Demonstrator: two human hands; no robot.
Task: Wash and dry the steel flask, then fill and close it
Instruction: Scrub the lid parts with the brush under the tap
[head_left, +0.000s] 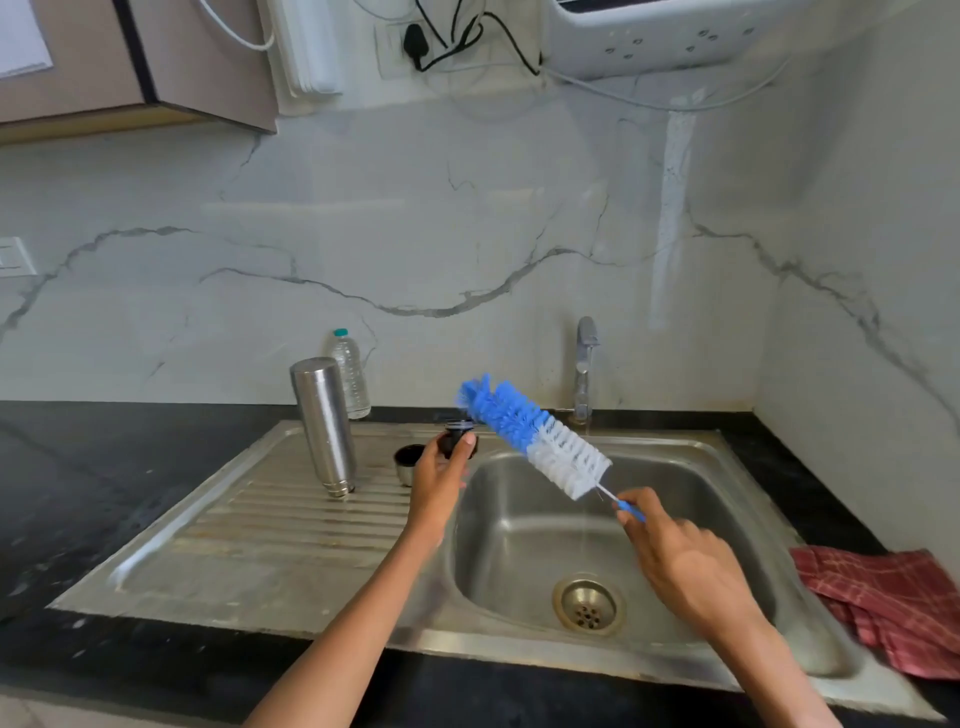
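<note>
Steel sink (291, 525) in black counter (78, 467), marble wall; left fingers (465, 448) grip stopper (453, 439), right fingers (641, 506) pinch brush (530, 428).

We find no text, label, brand or number that we can read; the water bottle (350, 375) near the sink's back edge looks bare.

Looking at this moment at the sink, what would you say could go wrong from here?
The steel flask stands upside down on the ridged drainboard, so a bump from the left hand might topple it. That hand holds the small black stopper near the basin's edge; it could slip in. The right hand pinches only the brush's thin handle end, so the brush may swing and flick water.
</note>
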